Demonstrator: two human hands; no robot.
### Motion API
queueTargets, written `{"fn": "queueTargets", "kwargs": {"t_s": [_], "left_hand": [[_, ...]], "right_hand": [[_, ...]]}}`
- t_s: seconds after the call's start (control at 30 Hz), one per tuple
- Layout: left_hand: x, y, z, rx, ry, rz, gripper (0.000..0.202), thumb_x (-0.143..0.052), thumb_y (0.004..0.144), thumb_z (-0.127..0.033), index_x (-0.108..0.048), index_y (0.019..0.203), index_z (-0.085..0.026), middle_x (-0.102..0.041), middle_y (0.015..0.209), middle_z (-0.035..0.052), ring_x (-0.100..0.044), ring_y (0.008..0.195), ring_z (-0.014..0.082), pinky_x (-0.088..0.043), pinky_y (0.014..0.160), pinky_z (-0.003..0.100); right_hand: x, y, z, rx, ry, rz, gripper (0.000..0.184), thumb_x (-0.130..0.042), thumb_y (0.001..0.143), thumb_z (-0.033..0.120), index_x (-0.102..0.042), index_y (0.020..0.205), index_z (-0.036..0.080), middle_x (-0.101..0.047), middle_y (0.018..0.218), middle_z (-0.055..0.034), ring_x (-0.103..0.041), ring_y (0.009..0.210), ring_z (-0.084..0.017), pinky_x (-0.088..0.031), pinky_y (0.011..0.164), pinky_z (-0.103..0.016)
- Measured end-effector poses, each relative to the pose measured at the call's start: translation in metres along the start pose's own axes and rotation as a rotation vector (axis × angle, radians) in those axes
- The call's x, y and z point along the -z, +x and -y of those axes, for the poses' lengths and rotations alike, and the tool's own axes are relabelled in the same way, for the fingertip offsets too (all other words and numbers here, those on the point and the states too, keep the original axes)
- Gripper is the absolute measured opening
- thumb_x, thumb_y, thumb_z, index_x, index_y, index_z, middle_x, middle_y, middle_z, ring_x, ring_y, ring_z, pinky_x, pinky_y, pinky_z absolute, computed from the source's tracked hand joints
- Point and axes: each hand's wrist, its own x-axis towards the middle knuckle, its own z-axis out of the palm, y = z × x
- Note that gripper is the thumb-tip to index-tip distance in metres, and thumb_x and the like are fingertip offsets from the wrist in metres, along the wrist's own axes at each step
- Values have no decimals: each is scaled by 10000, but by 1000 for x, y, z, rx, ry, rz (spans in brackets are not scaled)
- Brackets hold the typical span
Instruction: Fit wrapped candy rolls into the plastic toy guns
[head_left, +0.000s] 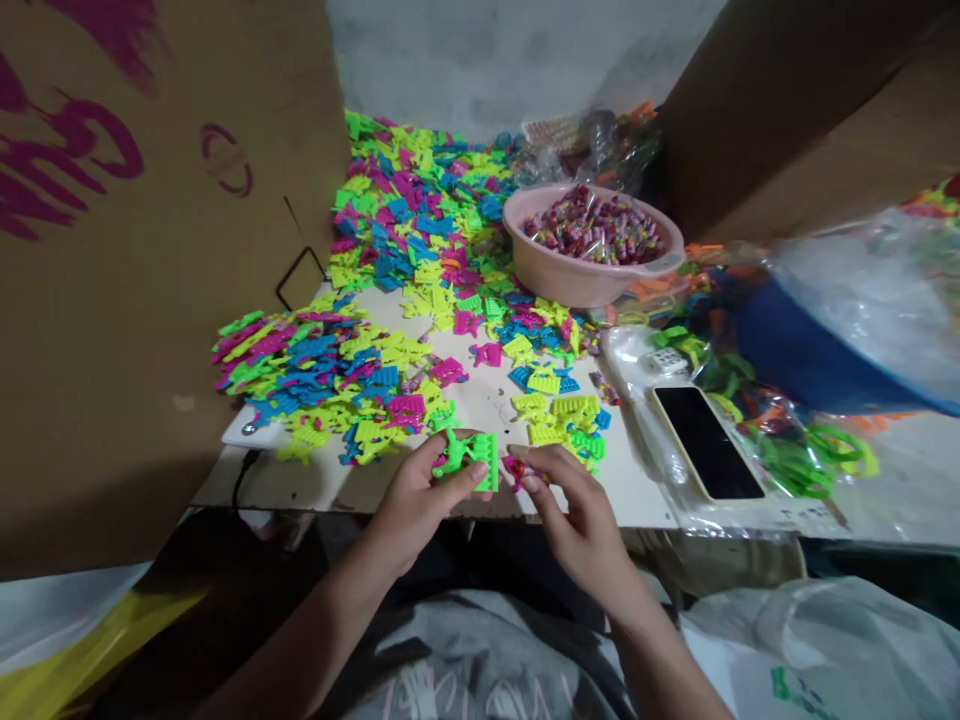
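Cardboard walls close in on both sides of a white tabletop. The only bare strip of board lies just beyond the fingertips, running along the near edge.

The left hand has thumb and fingers clamped on a green comb-like piece, held right at that near edge. Beside it, the right hand pinches a small pink item between thumb and forefinger, its tip almost touching the green piece. What the item is cannot be made out.

Past the fingers, a heap of neon plastic pieces covers most of the surface up to the grey back wall. Beyond the right fingers and further right, a phone lies on crinkled clear plastic, and a pink bowl of small wrapped bits stands behind it. A blue basin under a bag is blurred and cut off by the right edge. Both forearms leave the picture at the bottom.
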Motion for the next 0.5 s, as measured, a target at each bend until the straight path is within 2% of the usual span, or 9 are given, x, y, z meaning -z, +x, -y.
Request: {"fn": "queueTargets", "kwargs": {"t_s": [0.13, 0.23, 0.33, 0.5], "left_hand": [[-1, -4, 0, 37, -9, 68, 443, -811, 657, -410, -658, 1010, -190, -726, 972, 49, -674, 906, 236, -570, 690, 286], [0, -6, -1, 78, -31, 102, 406, -819, 653, -391, -673, 968, -180, -717, 930, 47, -663, 827, 202, -551, 628, 253], [1, -8, -2, 117, -70, 139, 381, -830, 642, -361, -692, 941, -169, -706, 891, 49, -652, 774, 180, -529, 575, 224], [3, -10, -1, 164, -136, 169, 309, -823, 662, -309, -702, 914, -176, -675, 811, 19, -638, 726, 145, -532, 570, 203]], "right_hand": [[-12, -15, 4, -106, 168, -47, 150, -545, 953, 261, -580, 1097, 241, -674, 1025, -63, -648, 966, -193, -536, 839, -326], [-10, -14, 4, -136, 242, -11, 68, -556, 949, 288, -587, 965, 230, -660, 898, -37, -639, 851, -170, -533, 745, -278], [-8, -12, 6, -151, 315, 2, 72, -571, 941, 302, -585, 930, 232, -651, 868, -25, -631, 807, -159, -526, 703, -259], [-16, -17, 5, -48, 318, -59, 41, -578, 926, 209, -553, 914, 239, -624, 897, -28, -613, 864, -167, -514, 769, -294]]}}
